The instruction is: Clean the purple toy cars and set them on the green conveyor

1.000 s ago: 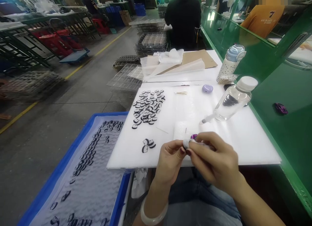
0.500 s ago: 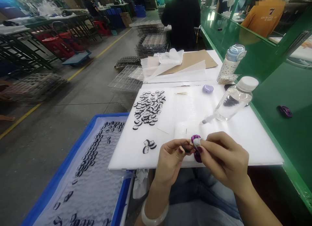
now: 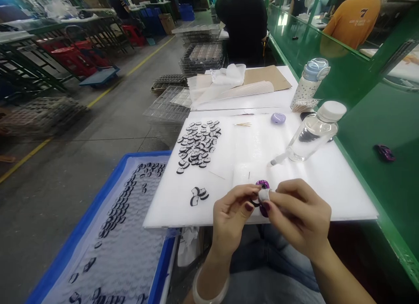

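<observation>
At the table's near edge, my left hand point(image 3: 231, 212) pinches a small black-edged clear piece point(image 3: 254, 203) between thumb and fingers. My right hand point(image 3: 299, 212) meets it from the other side, thumb and index finger closed on the same piece. A white wrap point(image 3: 264, 195) covers the right index fingertip and presses against the piece. Just behind the fingers lies a shiny purple object point(image 3: 262, 184), partly hidden by them. Similar black-edged pieces point(image 3: 199, 195) form a small group to the left, with a larger cluster point(image 3: 198, 144) farther back on the white table point(image 3: 225, 212).
A clear bottle with a white cap point(image 3: 312, 133), a marker-like stick point(image 3: 278, 159), a lilac case point(image 3: 278, 118) and a spotted flask point(image 3: 307, 83) stand or lie to the right. A blue-rimmed tray point(image 3: 122, 168) of pieces sits lower left. Co-workers point(image 3: 242, 29) are beyond.
The piece in my left hand has turned, now mostly hidden behind the fingers. My left fingers have moved closer to the white wrap on the right finger.
</observation>
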### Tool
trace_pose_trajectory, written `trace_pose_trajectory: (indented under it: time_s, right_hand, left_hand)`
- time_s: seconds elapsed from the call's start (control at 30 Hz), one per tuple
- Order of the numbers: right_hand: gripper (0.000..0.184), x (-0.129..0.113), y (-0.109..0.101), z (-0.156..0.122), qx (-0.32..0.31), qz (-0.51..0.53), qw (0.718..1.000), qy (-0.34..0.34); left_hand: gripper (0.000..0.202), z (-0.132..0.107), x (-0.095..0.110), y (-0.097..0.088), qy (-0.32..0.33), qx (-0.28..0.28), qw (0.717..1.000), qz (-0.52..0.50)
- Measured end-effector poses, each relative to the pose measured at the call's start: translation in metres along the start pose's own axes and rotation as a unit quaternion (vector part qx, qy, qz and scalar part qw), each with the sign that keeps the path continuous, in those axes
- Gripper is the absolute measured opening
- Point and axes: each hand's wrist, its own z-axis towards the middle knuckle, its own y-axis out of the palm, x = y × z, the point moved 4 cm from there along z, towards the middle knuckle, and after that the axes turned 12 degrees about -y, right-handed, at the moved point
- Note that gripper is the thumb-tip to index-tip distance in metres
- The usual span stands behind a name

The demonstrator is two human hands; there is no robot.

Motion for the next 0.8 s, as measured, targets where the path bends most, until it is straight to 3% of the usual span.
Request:
trace_pose_trajectory:
  time_s: [0.13,0.33,0.53,0.8]
  right_hand:
    - [0.012,-0.006,0.004,-0.002,-0.003,-0.030,0.998,-0.052]
    - [0.015,-0.008,0.009,-0.009,-0.009,-0.057,0.996,-0.069]
    - [0.016,-0.012,0.007,-0.010,-0.009,-0.044,0.997,-0.068]
    - [0.012,-0.018,0.008,-0.011,-0.005,-0.043,0.997,-0.070]
  left_hand:
    - [0.025,-0.001,-0.004,0.001,-0.045,0.001,0.999,-0.021]
    - [0.023,-0.003,-0.005,0.007,-0.035,0.030,0.996,-0.073]
    - [0.021,-0.014,-0.011,0.003,0.010,0.085,0.995,-0.044]
    - [0.015,-0.021,-0.009,-0.003,0.088,0.063,0.994,-0.010]
